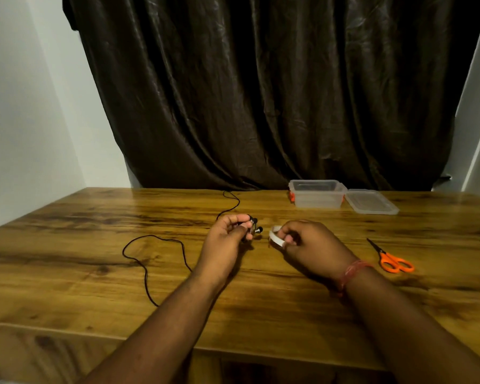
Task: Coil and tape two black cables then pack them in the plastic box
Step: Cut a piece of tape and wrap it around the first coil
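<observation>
Holding left: left hand (227,234) has its grip clamped on a coiled black cable (251,227)
Right hand (302,239): grip pinching white tape roll (276,238)
Worktop (94,273): loose black cable (150,261), scissors (391,259), plastic box (317,194)

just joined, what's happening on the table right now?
A person is bundling cables. The left hand grips a small coiled black cable, while the right hand holds a roll of white tape next to it. A second black cable lies loose and uncoiled on the wooden table. The plastic box sits open and empty at the back, lid beside it, orange scissors unused on the right.
</observation>
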`<state>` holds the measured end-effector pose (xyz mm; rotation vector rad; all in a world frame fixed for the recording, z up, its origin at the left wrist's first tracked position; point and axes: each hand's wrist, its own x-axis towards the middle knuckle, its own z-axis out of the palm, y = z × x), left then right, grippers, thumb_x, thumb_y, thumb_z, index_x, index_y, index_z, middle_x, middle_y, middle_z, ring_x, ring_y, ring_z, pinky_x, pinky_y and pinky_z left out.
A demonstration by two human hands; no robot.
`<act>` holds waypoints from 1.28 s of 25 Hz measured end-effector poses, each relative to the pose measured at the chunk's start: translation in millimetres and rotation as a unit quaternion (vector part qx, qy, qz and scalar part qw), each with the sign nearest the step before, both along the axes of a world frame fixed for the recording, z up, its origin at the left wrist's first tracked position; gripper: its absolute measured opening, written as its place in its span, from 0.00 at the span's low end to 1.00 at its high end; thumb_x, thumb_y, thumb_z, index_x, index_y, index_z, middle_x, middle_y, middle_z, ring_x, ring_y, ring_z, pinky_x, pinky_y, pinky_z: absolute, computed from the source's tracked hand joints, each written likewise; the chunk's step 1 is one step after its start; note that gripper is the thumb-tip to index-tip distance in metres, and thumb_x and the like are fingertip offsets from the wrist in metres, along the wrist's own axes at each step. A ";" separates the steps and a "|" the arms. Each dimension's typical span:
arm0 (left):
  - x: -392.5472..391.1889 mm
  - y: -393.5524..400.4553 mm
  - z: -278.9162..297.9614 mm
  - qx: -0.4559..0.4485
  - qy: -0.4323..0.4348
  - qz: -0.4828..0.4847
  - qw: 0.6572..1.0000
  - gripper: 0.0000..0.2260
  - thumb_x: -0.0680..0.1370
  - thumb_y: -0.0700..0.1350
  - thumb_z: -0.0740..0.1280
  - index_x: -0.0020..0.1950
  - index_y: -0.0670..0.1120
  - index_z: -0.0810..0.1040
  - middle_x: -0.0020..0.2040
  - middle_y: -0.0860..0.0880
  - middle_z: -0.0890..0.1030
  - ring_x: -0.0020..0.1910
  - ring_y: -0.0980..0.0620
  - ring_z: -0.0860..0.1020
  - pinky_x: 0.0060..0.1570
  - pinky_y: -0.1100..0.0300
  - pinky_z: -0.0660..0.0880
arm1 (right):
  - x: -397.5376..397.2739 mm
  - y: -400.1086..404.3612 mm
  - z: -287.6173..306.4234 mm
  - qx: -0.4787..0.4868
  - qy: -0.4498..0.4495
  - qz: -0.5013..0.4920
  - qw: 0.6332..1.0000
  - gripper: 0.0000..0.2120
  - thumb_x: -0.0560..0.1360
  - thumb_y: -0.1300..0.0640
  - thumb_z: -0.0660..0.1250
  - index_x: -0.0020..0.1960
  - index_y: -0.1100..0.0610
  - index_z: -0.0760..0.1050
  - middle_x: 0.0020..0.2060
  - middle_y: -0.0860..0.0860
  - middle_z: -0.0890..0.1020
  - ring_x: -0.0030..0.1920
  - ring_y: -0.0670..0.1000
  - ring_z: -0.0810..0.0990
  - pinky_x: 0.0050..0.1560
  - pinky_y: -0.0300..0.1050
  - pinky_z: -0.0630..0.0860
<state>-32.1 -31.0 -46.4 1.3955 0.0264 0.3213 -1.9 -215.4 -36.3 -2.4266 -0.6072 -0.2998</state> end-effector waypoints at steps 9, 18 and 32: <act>-5.5 -5.8 -8.7 0.320 -0.036 0.030 0.946 0.13 0.77 0.49 0.71 0.61 0.53 0.75 0.57 0.55 0.77 0.51 0.60 0.78 0.46 0.68 0.73 | 2.0 12.6 -5.6 0.090 -0.058 0.070 0.992 0.10 0.75 0.55 0.69 0.56 0.48 0.80 0.48 0.41 0.79 0.48 0.39 0.76 0.48 0.32 0.72; -5.6 -4.8 -6.9 0.386 -0.105 0.109 0.910 0.02 0.80 0.47 0.67 0.52 0.52 0.77 0.51 0.56 0.77 0.49 0.64 0.74 0.42 0.74 0.68 | -3.5 12.3 -2.1 0.112 -0.061 0.088 0.988 0.12 0.74 0.59 0.69 0.51 0.43 0.79 0.45 0.40 0.78 0.45 0.41 0.77 0.46 0.34 0.75; 1.3 -1.4 -8.5 0.089 -0.022 -0.056 0.994 0.06 0.74 0.40 0.73 0.43 0.50 0.80 0.49 0.43 0.82 0.55 0.40 0.81 0.58 0.36 0.77 | -3.9 11.0 -1.8 0.116 -0.065 0.052 0.990 0.07 0.73 0.59 0.66 0.45 0.47 0.79 0.42 0.42 0.78 0.42 0.42 0.76 0.40 0.34 0.72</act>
